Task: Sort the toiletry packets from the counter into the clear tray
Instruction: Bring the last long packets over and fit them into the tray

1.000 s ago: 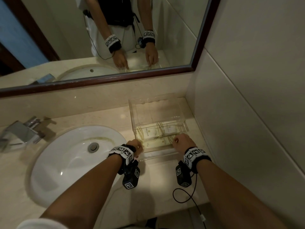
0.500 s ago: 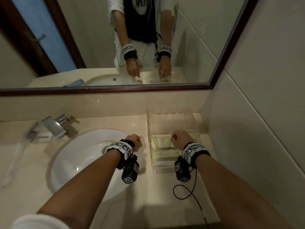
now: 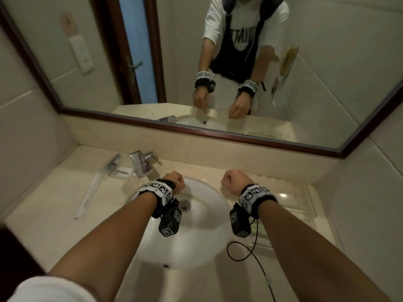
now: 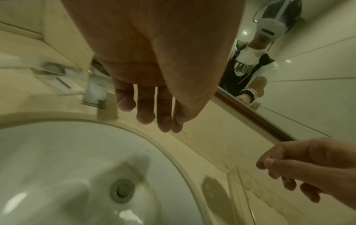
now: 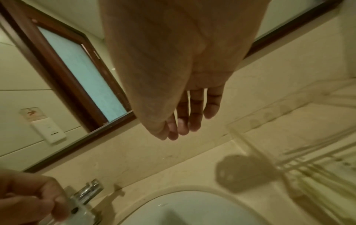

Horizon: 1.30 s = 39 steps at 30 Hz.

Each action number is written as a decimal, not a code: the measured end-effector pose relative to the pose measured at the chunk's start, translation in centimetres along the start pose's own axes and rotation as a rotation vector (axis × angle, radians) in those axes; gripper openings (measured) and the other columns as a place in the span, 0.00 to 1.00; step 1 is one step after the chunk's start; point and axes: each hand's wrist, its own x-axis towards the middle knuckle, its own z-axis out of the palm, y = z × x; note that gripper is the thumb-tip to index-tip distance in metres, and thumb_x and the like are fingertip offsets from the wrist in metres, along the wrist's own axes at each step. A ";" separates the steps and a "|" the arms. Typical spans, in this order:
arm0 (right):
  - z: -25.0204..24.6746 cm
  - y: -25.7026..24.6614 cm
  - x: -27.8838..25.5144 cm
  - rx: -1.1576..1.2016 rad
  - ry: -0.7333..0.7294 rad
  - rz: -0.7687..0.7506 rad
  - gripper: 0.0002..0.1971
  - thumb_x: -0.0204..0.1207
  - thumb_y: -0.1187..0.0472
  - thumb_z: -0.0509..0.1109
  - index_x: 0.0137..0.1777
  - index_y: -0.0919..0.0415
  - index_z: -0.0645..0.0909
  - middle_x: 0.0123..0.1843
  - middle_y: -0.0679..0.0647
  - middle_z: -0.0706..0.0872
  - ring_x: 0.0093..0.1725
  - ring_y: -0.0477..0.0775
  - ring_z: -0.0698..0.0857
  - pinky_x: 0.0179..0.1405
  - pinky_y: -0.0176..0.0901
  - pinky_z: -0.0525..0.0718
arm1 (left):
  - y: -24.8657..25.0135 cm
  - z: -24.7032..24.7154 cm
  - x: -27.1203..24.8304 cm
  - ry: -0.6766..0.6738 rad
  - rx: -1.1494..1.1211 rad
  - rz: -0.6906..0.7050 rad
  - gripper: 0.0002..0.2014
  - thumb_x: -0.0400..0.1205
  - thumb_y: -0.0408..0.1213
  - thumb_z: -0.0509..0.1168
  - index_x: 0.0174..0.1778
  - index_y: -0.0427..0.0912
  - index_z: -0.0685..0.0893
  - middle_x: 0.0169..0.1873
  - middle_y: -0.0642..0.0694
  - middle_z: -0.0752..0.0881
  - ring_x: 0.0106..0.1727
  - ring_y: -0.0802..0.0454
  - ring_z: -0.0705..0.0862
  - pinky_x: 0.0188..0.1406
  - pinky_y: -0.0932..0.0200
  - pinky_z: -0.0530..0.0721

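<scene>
The mirror (image 3: 196,62) fills the wall beyond both sets of fingertips. The counter (image 3: 43,214) holds the sink (image 3: 202,236) under the fingers. The clear tray (image 3: 305,205) lies right of the right hand (image 3: 234,182), packets blurred inside. The long packet (image 3: 89,195) lies well left of the left hand (image 3: 174,182). Both hands hang empty, fingers loosely together and slightly curled.

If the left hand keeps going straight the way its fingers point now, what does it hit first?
Probably the counter ledge behind the sink, then the backsplash under the mirror frame. The left hand holds nothing; the faucet lies off to its left. Depth is uncertain.
</scene>
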 end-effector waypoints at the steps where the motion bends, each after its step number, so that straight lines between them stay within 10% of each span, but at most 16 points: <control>1: 0.4 -1.6 0.4 -0.010 -0.019 -0.013 0.06 0.75 0.56 0.64 0.41 0.53 0.82 0.50 0.57 0.89 0.48 0.61 0.86 0.48 0.48 0.85 | -1.4 -0.9 -0.1 0.009 -0.015 -0.007 0.08 0.80 0.39 0.62 0.46 0.42 0.86 0.41 0.40 0.90 0.44 0.40 0.88 0.45 0.54 0.87; 16: 10.0 -22.6 6.0 -0.129 -0.223 -0.215 0.12 0.74 0.57 0.59 0.29 0.55 0.75 0.40 0.57 0.82 0.38 0.58 0.79 0.37 0.45 0.77 | -23.2 -9.1 -2.1 0.106 -0.145 -0.278 0.06 0.82 0.38 0.60 0.41 0.42 0.79 0.45 0.36 0.86 0.51 0.36 0.87 0.52 0.51 0.86; 24: 15.9 -28.9 7.6 -0.233 -0.272 -0.358 0.12 0.78 0.58 0.63 0.44 0.62 0.87 0.59 0.61 0.87 0.60 0.64 0.83 0.62 0.53 0.83 | -31.1 -10.2 -2.1 0.129 -0.098 -0.364 0.12 0.84 0.38 0.57 0.59 0.39 0.81 0.57 0.38 0.83 0.51 0.40 0.83 0.54 0.53 0.83; 31: 18.7 -30.8 9.5 -0.258 -0.245 -0.320 0.12 0.80 0.56 0.64 0.48 0.61 0.88 0.49 0.57 0.90 0.50 0.59 0.88 0.43 0.40 0.79 | -35.1 -9.2 0.3 0.039 -0.062 -0.346 0.16 0.82 0.38 0.61 0.64 0.39 0.75 0.62 0.39 0.81 0.50 0.44 0.80 0.50 0.54 0.79; 39: 20.4 -31.7 13.5 -0.220 -0.267 -0.250 0.16 0.81 0.54 0.63 0.66 0.56 0.76 0.67 0.58 0.80 0.64 0.59 0.81 0.58 0.45 0.77 | -36.5 -8.0 4.1 0.058 -0.059 -0.330 0.20 0.81 0.41 0.63 0.67 0.39 0.70 0.65 0.37 0.72 0.58 0.37 0.80 0.53 0.50 0.79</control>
